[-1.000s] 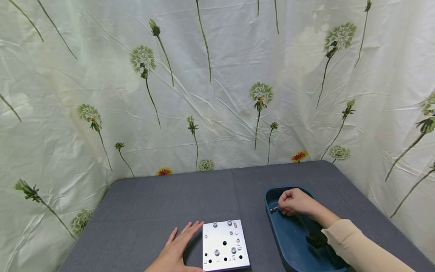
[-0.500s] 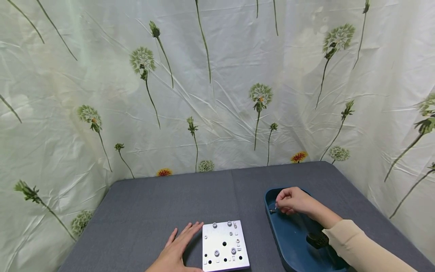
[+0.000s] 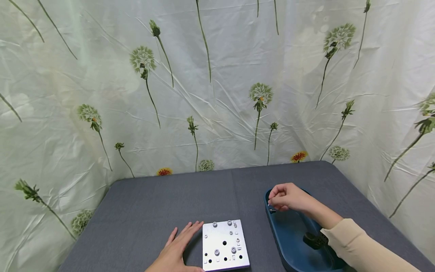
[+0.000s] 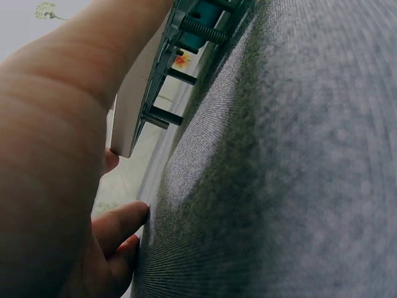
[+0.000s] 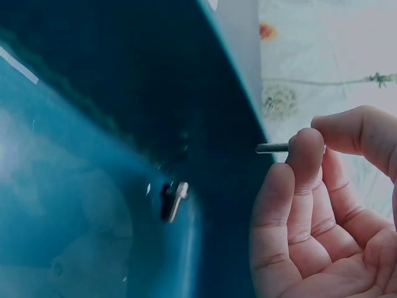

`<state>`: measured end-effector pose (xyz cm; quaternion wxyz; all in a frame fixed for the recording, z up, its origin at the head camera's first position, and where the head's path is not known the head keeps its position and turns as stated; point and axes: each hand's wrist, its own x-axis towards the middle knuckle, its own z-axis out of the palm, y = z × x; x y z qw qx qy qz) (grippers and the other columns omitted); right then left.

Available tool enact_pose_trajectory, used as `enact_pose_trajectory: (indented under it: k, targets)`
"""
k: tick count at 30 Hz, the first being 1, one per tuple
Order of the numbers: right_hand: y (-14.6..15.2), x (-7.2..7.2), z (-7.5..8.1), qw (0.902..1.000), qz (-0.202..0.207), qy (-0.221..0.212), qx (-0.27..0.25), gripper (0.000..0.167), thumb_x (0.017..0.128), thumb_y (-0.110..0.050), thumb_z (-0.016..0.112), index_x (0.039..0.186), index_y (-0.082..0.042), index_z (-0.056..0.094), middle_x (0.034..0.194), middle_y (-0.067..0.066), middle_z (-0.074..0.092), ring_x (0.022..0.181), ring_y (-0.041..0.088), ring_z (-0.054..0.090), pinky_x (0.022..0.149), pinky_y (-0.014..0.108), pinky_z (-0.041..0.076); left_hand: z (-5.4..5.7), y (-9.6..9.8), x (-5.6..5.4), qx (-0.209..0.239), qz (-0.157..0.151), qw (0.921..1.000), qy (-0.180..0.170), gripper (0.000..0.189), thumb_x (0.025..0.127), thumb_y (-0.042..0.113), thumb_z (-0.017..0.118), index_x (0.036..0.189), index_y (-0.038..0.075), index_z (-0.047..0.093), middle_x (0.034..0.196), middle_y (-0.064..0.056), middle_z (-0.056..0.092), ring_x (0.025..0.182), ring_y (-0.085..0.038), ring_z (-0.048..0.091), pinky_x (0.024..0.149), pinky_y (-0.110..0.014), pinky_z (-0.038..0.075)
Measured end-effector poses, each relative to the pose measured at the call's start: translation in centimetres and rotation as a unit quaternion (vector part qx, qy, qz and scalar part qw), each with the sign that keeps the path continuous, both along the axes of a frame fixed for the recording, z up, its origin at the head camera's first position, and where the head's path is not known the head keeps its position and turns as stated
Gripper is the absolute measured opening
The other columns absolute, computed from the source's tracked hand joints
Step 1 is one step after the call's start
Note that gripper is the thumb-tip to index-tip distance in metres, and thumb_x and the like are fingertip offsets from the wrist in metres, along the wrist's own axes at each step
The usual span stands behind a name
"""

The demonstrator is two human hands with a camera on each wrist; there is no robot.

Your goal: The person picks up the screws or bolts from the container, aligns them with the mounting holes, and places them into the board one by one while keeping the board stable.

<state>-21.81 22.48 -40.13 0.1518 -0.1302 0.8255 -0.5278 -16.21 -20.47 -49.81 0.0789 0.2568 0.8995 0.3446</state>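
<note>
My left hand [image 3: 178,249] lies at the left side of a silver metal plate [image 3: 221,232], fingers straight, with fingertips at its far left corner and the thumb by the near edge. Several screws stand in the plate; in the left wrist view their threaded shanks [image 4: 201,29] stick out beneath it. Over the far left end of a blue tray [image 3: 289,260], my right hand [image 3: 289,197] pinches a small screw [image 5: 272,148] between thumb and fingers, its threaded end pointing out. Another screw [image 5: 178,202] lies on the tray floor below that hand.
The tray's raised wall [image 3: 272,230] stands right of the plate on the dark grey table [image 3: 170,204]. A black device [image 3: 314,240] hangs under the right cuff, over the tray. A flower-printed curtain [image 3: 217,113] encloses the table's far side and both ends.
My right hand has lifted and shifted left toward the tray's far left wall, the small screw between its fingers. The left hand and plate stay where they were.
</note>
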Motion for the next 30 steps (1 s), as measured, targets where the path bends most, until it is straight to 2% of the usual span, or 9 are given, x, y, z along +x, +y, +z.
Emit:
enact_pose_trajectory:
  k: [13,21,26,30]
  targets:
    - [-1.7,0.8,1.2,0.9998,0.013,0.015,-0.001,0.015,0.098,-0.010,0.070,0.103,0.004,0.068,0.079,0.002,0.070,0.070,0.012,0.060,0.064,0.028,0.054,-0.1,0.1,-0.3,0.003,-0.004,1.0000,-0.008,0.109,0.078,0.063,0.091,0.168,0.042,0.034,0.173,-0.004,0.041,0.158,-0.049,0.036,0.117,-0.088,0.015]
    - [-3.6,1.2,1.7,0.9997,0.024,0.004,-0.003,0.015,0.098,-0.010,0.073,0.101,0.003,0.069,0.078,0.001,0.069,0.070,0.012,0.062,0.065,0.024,0.056,-0.2,0.0,-0.2,0.002,-0.004,1.0000,-0.003,0.109,0.078,0.063,0.090,0.168,0.042,0.033,0.174,-0.004,0.041,0.158,-0.049,0.037,0.117,-0.088,0.016]
    - [-5.0,1.5,1.7,0.9991,0.041,0.002,-0.003,0.013,0.097,-0.010,0.074,0.100,0.002,0.069,0.076,0.001,0.068,0.069,0.014,0.061,0.064,0.025,0.056,-0.1,-0.2,-0.2,0.009,-0.010,0.9999,0.008,0.110,0.078,0.062,0.091,0.169,0.039,0.033,0.174,-0.004,0.040,0.157,-0.049,0.037,0.116,-0.089,0.017]
    - [-6.1,1.8,1.5,0.9986,0.051,-0.009,-0.004,0.012,0.096,-0.010,0.075,0.100,0.000,0.070,0.076,0.001,0.069,0.069,0.013,0.062,0.064,0.025,0.055,-0.1,-0.3,-0.1,0.012,-0.015,0.9998,0.011,0.109,0.078,0.061,0.090,0.169,0.041,0.033,0.174,-0.005,0.041,0.157,-0.050,0.038,0.115,-0.089,0.017]
